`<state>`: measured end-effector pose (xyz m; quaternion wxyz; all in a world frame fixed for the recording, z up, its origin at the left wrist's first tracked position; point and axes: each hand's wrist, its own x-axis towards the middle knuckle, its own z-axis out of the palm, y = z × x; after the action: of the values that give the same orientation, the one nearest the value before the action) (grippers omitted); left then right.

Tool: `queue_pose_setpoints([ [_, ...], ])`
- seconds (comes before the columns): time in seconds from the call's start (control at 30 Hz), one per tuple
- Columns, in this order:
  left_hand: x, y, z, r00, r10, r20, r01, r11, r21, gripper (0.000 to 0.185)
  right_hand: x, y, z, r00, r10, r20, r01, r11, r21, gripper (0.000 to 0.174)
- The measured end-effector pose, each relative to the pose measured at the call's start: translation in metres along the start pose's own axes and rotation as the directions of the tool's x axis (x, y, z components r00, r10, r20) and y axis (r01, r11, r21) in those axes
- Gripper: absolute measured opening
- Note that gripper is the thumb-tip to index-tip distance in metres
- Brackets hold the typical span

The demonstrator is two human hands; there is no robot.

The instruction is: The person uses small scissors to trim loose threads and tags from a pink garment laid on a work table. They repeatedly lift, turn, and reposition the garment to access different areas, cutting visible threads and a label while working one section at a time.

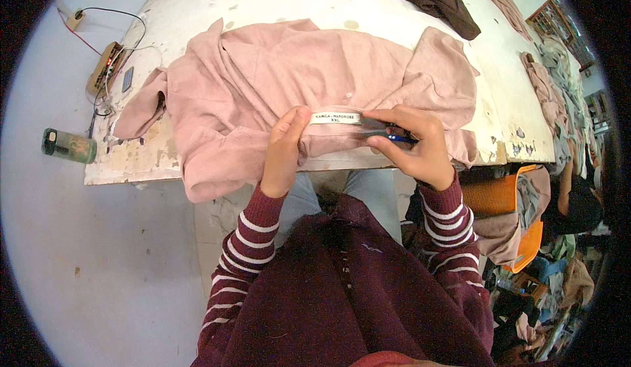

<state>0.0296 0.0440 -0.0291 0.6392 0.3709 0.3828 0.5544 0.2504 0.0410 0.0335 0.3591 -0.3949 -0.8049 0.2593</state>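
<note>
A dusty-pink cloth garment (305, 66) lies spread and rumpled before me, its near edge raised at the table's front. Sewn to that edge is a white label (335, 120) bearing writing. My left hand (283, 147) pinches the cloth at the label's left end, thumb on top. At the other end, the fingertips of my right hand (421, 142) touch the garment by the label. Small blue-handled thread snips (402, 139) sit in that same hand, blurred and partly covered by fingers. Their grey blades point left, just below the label.
The worn white table (133, 155) holds a dark brown garment (434, 2) at the back and more clothes at right. A power strip (104, 66) with cables and a green case-like object (69, 146) are left. An orange chair (493, 194) with cloth stands right, near another person (574, 199).
</note>
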Motion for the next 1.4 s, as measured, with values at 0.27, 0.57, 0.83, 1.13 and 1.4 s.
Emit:
queue_pose_setpoints([
  [0.27,-0.001,0.000,0.001,0.999,-0.027,-0.045,0.024,0.996,-0.083,0.029,0.011,0.001,0.024,0.971,-0.232,-0.059,0.211,0.946,-0.248,0.022],
  [0.57,-0.003,0.000,0.002,1.000,-0.031,0.000,0.031,0.994,-0.103,0.029,0.013,-0.004,0.023,0.984,-0.167,-0.058,0.150,0.964,-0.220,0.022],
  [0.83,0.003,-0.011,-0.013,0.990,-0.033,-0.139,0.027,0.999,-0.042,0.031,0.005,0.036,-0.015,0.917,0.383,0.113,-0.376,0.923,-0.081,0.026],
  [1.13,-0.006,0.000,-0.006,0.996,0.007,-0.092,-0.004,1.000,0.028,0.028,0.010,0.040,-0.010,0.953,0.188,-0.236,-0.209,0.976,-0.066,0.034],
  [1.4,-0.011,0.007,0.003,0.996,0.078,-0.035,-0.075,0.994,0.080,0.026,0.013,-0.025,0.026,0.992,-0.124,0.003,0.123,0.977,-0.177,0.021],
])
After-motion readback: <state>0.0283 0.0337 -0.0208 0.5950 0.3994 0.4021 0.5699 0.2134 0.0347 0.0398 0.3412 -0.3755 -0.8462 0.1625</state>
